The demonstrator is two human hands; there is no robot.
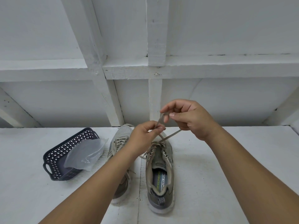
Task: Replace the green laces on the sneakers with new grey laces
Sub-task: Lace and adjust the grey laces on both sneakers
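Head view: both sneakers sit mid-table, toes far. Left sneaker (pixel 120 143) looks fully laced w/ a pale lace. Right sneaker (pixel 159 167) is laced up to the top eyelets, so prob. near the end, tying or tightening left. Lace colour, grey vs green, hard to call. Left hand (pixel 145 135) pinches the lace (pixel 171 135) just above the tongue; right hand (pixel 189 118) pinches a loop of it higher up. Dark basket (pixel 53 159) at left holds a clear plastic bag (pixel 85 155); contents can't tell

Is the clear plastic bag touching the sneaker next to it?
Cannot tell. In the head view, the plastic bag spills from the basket towards the left sneaker, without a plain gap or contact.
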